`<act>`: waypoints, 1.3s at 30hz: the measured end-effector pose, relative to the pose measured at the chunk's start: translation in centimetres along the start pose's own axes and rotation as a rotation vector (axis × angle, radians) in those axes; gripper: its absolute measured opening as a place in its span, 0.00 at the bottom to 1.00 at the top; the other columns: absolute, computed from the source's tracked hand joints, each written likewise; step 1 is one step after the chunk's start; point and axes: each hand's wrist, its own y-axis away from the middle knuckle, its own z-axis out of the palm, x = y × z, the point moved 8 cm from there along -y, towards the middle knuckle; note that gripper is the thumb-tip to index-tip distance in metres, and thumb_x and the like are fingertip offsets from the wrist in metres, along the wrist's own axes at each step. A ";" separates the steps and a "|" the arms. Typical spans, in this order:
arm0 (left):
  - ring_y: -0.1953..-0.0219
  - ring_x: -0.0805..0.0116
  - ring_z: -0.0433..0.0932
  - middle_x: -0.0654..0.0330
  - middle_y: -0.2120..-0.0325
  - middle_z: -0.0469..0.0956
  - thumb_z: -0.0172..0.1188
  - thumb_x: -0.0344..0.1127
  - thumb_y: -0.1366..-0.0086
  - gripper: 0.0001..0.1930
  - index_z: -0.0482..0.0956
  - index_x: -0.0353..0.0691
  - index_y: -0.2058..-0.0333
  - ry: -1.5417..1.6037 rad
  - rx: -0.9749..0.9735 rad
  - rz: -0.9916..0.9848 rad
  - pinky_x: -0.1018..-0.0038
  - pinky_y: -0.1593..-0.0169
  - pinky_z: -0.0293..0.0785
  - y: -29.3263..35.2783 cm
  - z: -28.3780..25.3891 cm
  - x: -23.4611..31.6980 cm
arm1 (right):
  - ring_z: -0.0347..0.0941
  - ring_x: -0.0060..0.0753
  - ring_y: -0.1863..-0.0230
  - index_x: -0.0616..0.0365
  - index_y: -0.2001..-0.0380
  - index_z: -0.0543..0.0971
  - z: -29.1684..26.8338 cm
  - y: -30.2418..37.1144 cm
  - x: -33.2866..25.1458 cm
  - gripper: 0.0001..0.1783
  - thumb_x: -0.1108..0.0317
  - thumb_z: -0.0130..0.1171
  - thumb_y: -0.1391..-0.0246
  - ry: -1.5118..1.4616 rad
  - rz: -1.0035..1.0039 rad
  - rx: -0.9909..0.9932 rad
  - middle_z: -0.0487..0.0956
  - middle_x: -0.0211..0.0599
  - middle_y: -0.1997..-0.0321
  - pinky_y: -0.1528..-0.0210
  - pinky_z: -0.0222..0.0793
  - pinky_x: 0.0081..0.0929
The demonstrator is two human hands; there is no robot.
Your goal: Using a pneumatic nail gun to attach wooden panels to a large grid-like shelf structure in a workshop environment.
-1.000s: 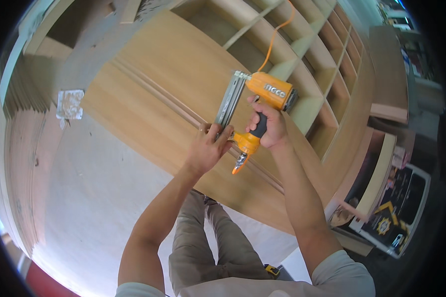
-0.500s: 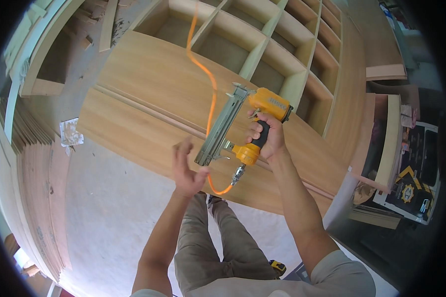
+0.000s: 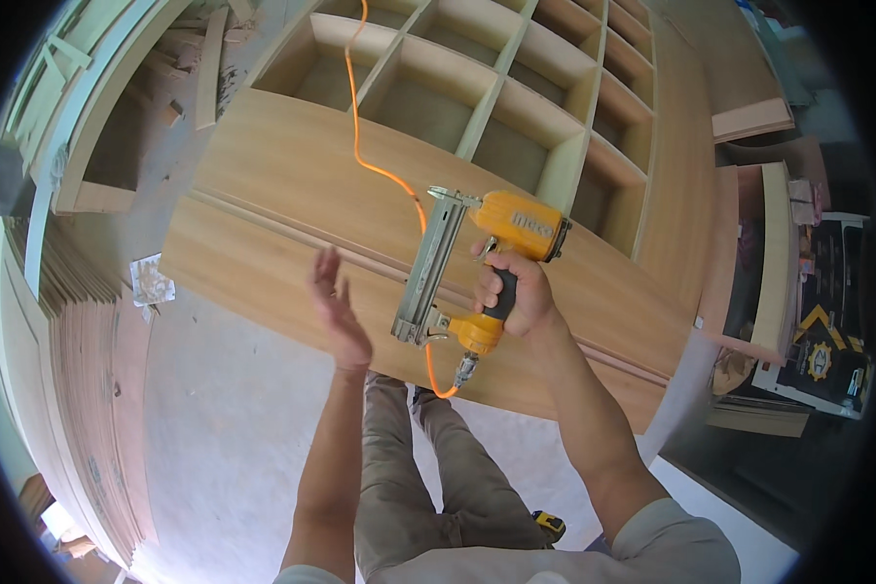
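My right hand [image 3: 530,297] is wrapped round the black grip of a yellow pneumatic nail gun [image 3: 521,222]. The gun's long metal magazine stands on its left side. From the fitting below the grip, an orange air hose [image 3: 445,394] loops down and runs up behind the magazine. My left hand [image 3: 341,311] is raised left of the magazine, fingers stretched out, holding nothing and apart from the gun. Beneath both hands lies a wide wooden cabinet panel [image 3: 292,156], with a narrow groove along it.
Beyond the panel is a grid of open wooden compartments [image 3: 440,80]. Stacked thin boards [image 3: 97,389] stand at the left, near wood offcuts [image 3: 209,68] on the floor. Against my waist is a yellow tape measure [image 3: 549,526]. A dark printed box [image 3: 822,341] sits at the right.
My left hand has moved away from the magazine's lower end, out to the left and up, its fingers straightening. The nail gun stays in my right hand, slightly lower and more upright.
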 end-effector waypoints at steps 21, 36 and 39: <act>0.55 0.70 0.77 0.60 0.55 0.78 0.53 0.54 0.29 0.27 0.72 0.37 0.44 -0.433 0.066 -0.900 0.73 0.60 0.72 20.4 -17.1 -18.6 | 0.68 0.57 0.38 0.48 0.30 0.61 -10.2 -8.9 4.0 0.43 0.78 0.60 0.52 2.065 -0.145 -0.117 0.73 0.51 0.37 0.33 0.58 0.46; 0.65 0.68 0.79 0.54 0.63 0.81 0.60 0.51 0.31 0.24 0.77 0.35 0.49 -0.711 -0.151 -1.003 0.72 0.61 0.75 20.8 -26.3 -26.4 | 0.73 0.49 0.50 0.60 0.45 0.73 -18.2 -13.6 11.0 0.23 0.73 0.60 0.46 1.598 -0.853 0.446 0.77 0.47 0.52 0.49 0.70 0.44; 0.63 0.67 0.79 0.58 0.59 0.80 0.58 0.50 0.30 0.23 0.73 0.40 0.45 -0.661 -0.117 -1.081 0.70 0.62 0.74 17.8 -29.2 -25.6 | 0.70 0.25 0.73 0.58 0.61 0.78 -21.6 -12.5 20.0 0.19 0.52 0.50 0.34 0.385 -0.249 0.431 0.75 0.31 0.73 0.67 0.67 0.26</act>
